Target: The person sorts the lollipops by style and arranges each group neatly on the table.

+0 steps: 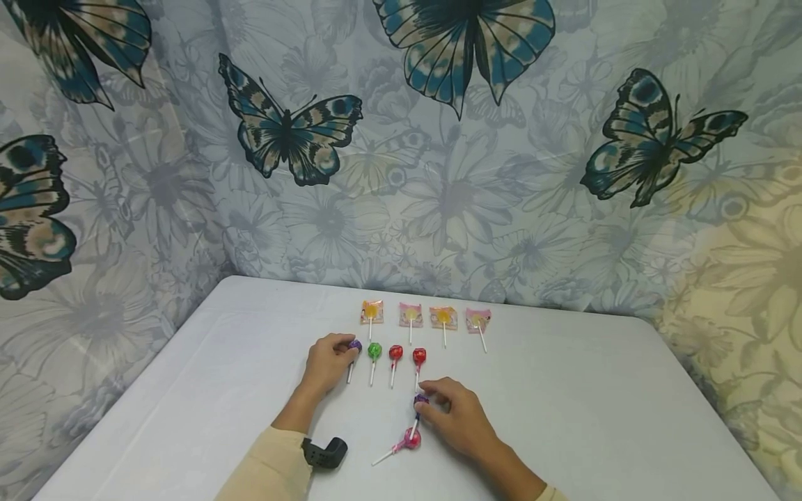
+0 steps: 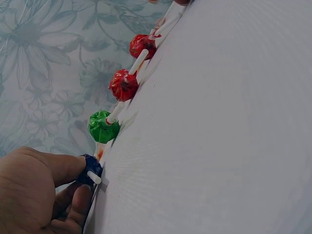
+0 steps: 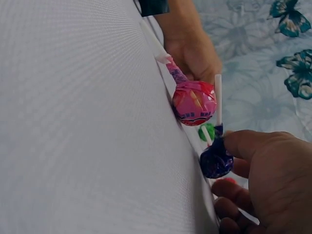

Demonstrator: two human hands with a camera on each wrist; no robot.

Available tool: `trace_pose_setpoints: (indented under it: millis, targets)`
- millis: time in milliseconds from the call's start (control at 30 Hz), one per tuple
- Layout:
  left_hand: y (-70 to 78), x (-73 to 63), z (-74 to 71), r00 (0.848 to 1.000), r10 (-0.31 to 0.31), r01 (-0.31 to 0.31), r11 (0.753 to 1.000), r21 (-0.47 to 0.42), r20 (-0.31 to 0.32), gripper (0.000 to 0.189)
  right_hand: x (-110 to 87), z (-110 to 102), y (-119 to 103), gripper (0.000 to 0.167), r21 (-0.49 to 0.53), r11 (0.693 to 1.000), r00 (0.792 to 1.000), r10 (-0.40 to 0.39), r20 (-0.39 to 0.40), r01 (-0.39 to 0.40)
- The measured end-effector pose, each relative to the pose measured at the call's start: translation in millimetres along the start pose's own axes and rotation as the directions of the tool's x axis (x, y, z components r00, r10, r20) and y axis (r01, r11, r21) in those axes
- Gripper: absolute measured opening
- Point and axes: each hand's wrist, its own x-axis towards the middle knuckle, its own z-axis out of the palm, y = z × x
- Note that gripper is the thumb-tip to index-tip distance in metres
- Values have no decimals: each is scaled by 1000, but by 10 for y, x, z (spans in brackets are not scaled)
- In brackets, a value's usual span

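My left hand (image 1: 327,364) pinches a dark purple-wrapped lollipop (image 2: 88,168) by its candy head, its stick pointing toward me on the table. To its right in the same row lie a green lollipop (image 1: 374,350) and two red lollipops, one (image 1: 396,353) beside the other (image 1: 419,355). Closer to me, my right hand (image 1: 462,422) pinches a second dark purple lollipop (image 3: 217,161) between thumb and fingers, below the right-hand red one. A pink lollipop (image 1: 411,438) lies just under that lollipop's stick in the head view, its own stick angled to the lower left.
Behind the row, several flat clear-wrapped lollipops (image 1: 410,315) in orange and pink packets form another row. All lie on a white-covered table (image 1: 564,390). A butterfly-patterned cloth (image 1: 451,188) hangs behind it. A black band (image 1: 326,453) is on the left wrist.
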Motion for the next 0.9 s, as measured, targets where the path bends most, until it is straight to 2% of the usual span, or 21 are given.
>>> trace_pose_setpoints:
  millis: [200, 400, 667, 900]
  targets:
    - [11, -4, 5, 1000, 6, -6, 1000, 4, 0, 26, -22, -11, -1, 17, 10, 1000, 1000, -13, -6, 13]
    - [34, 1, 18, 1000, 4, -4, 1000, 3, 6, 26, -43, -15, -6, 18, 33, 999, 1000, 7, -29, -6]
    - [20, 8, 24, 1000, -3, 3, 1000, 2, 4, 26, -17, -14, -12, 20, 136, 991, 996, 14, -90, -2]
    - [1, 7, 7, 1000, -5, 5, 1000, 11, -5, 26, 0, -19, -17, 19, 231, 973, 997, 25, -77, -7]
